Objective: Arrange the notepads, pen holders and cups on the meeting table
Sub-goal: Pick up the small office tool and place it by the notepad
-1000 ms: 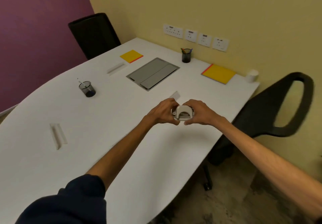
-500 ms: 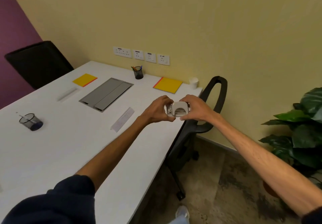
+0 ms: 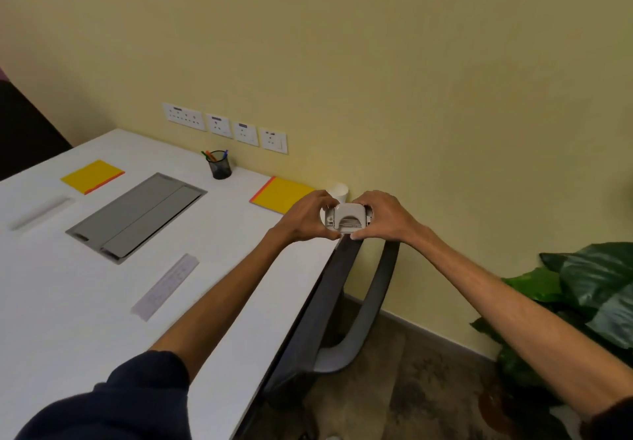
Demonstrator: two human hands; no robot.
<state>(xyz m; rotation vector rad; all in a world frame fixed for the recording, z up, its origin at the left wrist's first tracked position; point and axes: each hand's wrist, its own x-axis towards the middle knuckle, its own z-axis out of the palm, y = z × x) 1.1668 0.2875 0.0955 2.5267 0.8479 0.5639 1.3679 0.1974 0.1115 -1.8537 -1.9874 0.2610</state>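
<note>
My left hand (image 3: pixel 306 217) and my right hand (image 3: pixel 383 215) together grip a small white device (image 3: pixel 347 219), held in the air over the table's right edge. On the white meeting table (image 3: pixel 85 302) lie two yellow notepads, one at the far left (image 3: pixel 91 176) and one near the wall (image 3: pixel 281 194), partly hidden by my left hand. A black mesh pen holder (image 3: pixel 219 166) with several pens stands by the wall. A white cup (image 3: pixel 339 191) peeks out behind my hands.
A grey cable hatch (image 3: pixel 137 215) is set into the table's middle. A clear ruler (image 3: pixel 166 285) lies near my left forearm. A dark office chair (image 3: pixel 346 306) stands at the table's right edge. A green plant (image 3: pixel 582 302) fills the right side. Wall sockets (image 3: pixel 226 128) sit above the table.
The view has swung right and closer to the wall; the second pen holder at the left has left the frame. Both hands still hold the white device together.
</note>
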